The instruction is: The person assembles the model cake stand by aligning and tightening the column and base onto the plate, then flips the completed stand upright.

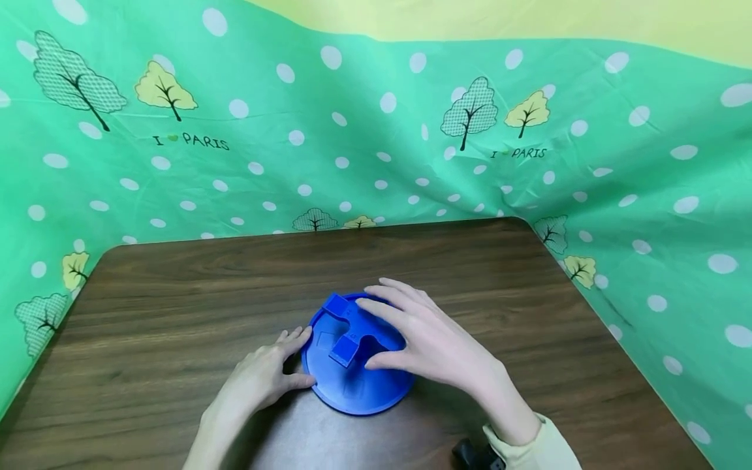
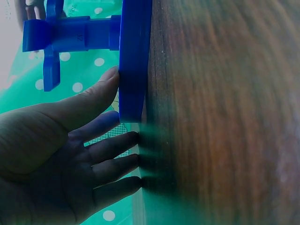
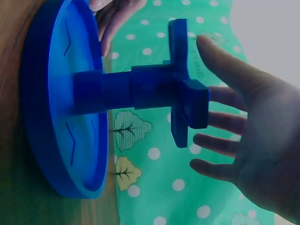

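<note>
A blue plastic stand rises upright from a round, rimmed base on the table. Its short stepped post carries a bracket with several stubby arms on top. My left hand is at the base's left side, its thumb against the rim and the other fingers loosely extended. Spread around the far right side of the bracket, my right hand holds nothing. Its thumb and fingers stand apart beside the arms in the right wrist view. From the head, the right fingers partly cover the base.
The dark wood-grain table has rounded far corners. Green cloth with white dots and printed trees hangs behind it and along both sides. A small black object is beside the pale right sleeve at the near edge.
</note>
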The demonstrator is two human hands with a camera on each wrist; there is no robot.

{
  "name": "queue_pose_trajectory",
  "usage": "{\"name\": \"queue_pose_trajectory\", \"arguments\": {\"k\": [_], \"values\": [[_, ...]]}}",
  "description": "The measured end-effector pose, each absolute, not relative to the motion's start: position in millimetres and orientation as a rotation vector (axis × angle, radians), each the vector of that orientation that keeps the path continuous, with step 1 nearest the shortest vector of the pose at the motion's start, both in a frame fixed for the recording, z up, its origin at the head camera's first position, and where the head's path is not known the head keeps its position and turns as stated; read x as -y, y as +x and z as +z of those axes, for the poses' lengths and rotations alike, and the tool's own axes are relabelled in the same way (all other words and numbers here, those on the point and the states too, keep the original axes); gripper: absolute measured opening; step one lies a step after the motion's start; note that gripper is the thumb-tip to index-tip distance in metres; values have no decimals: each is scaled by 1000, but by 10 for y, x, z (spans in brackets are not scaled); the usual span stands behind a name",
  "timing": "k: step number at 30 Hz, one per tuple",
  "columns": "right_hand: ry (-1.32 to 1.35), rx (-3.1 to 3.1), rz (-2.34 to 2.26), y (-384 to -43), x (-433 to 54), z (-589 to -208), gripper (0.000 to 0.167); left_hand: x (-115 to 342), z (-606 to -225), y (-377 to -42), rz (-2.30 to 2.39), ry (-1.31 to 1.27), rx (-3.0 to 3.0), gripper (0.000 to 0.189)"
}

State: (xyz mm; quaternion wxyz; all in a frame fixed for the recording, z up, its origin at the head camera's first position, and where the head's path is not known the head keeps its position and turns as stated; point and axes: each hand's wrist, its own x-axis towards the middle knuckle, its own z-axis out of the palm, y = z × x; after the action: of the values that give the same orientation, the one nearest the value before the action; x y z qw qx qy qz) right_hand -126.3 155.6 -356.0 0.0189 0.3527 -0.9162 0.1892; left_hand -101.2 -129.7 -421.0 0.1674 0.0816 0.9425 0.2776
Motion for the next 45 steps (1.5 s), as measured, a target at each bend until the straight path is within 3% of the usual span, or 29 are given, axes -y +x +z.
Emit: {"name": "queue_pose_trajectory", "arguments": {"k": [8, 24, 36, 45], "values": [[1207, 2857, 489, -1403, -1384, -3613, 85, 1296, -4225, -1037, 769, 209, -2674, 82], [1084, 2808, 434, -1395, -1334, -3709, 86, 1292, -4199, -1033, 767, 185, -2670, 81], [813, 2835, 652, -1521, -1744, -3713, 67, 1314, -4211, -1015, 801, 253, -2705, 82], [655, 2926, 683, -1588, -1987, -3798, 67, 1320, -4213, -1012, 790, 259, -2708, 81]]}}
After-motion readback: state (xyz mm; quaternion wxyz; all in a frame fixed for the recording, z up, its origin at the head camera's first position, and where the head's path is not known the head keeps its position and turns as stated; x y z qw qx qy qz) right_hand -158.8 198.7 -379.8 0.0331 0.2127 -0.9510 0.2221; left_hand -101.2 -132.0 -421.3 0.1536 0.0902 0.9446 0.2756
